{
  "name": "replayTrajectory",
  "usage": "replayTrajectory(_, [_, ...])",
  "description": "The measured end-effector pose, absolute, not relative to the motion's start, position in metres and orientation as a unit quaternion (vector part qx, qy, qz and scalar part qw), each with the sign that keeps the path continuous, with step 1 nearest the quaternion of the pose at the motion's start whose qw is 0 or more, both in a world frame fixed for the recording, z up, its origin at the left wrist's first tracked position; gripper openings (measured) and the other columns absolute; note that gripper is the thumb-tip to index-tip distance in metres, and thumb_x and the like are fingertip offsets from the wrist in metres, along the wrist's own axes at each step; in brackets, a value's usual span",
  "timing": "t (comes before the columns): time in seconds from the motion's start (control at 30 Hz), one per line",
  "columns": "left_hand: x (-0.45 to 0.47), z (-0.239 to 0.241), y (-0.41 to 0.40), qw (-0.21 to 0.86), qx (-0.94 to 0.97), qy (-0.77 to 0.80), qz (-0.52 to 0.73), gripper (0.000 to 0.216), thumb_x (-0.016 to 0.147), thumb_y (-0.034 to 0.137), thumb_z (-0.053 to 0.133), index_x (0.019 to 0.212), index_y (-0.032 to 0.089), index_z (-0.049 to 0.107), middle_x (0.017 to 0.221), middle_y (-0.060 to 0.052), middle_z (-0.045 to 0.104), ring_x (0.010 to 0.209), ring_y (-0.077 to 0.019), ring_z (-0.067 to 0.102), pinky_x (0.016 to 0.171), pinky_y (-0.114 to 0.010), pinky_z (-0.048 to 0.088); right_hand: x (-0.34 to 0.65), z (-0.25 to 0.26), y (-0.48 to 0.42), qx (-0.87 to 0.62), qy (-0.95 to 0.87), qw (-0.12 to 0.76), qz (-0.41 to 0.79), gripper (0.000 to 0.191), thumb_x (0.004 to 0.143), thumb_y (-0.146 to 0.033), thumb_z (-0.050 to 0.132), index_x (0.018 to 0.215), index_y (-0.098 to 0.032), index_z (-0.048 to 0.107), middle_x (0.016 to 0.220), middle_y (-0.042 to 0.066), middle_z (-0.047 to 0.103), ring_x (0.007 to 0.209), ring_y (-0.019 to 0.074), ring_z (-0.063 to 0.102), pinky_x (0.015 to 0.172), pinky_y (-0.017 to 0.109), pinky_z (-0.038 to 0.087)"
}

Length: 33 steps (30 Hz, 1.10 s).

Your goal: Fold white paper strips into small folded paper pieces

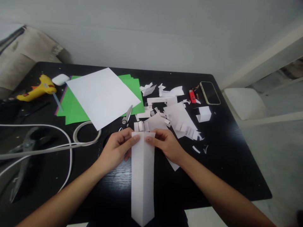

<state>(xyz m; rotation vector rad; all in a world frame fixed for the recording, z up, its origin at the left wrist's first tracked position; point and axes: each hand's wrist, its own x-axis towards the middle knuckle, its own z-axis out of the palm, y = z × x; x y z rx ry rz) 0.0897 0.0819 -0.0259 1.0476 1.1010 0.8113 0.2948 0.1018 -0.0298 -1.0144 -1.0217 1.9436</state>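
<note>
A long folded strip of white paper (142, 176) runs from the middle of the black table (236, 164) towards me. My left hand (117, 149) pinches its far left corner, fingers closed on the paper. My right hand (165, 145) pinches the far right corner in the same way. Just beyond my fingers lie scissors (125, 119) and a heap of white paper scraps (175, 118).
A white sheet (101, 96) lies on green sheets (73, 108) at the back. A yellow glue gun (38, 88) and a white case (60, 79) sit at the far left, white cables (68, 142) and pliers (22, 151) nearer. A phone (210, 92) and a red lighter (192, 96) lie far right.
</note>
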Motion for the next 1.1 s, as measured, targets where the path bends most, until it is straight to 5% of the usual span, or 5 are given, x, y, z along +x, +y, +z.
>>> replayTrajectory(0.43, [0.098,-0.026,0.076,0.604,0.465,0.516,0.390,0.037,0.095,0.047,0.066,0.072,0.019,0.059,0.052,0.004,0.053,0.042,-0.0102,0.048,0.042,-0.022,0.035,0.291,-0.027,0.094,-0.480,-0.447,0.364,0.661,0.039,0.077,-0.050,0.084,0.065,-0.018,0.065,0.061,-0.003,0.052,0.061,0.0122,0.045,0.056,0.027,0.034])
replayTrajectory(1.1, [0.097,-0.024,0.076,0.532,0.501,0.550,0.404,0.038,0.097,0.046,0.062,0.071,0.020,0.052,0.051,0.005,0.052,0.043,-0.0097,0.047,0.043,-0.022,0.034,0.290,-0.027,0.096,-0.464,-0.448,0.355,0.677,0.044,0.075,-0.055,0.084,0.065,-0.019,0.061,0.064,-0.003,0.053,0.062,0.0124,0.047,0.058,0.027,0.038])
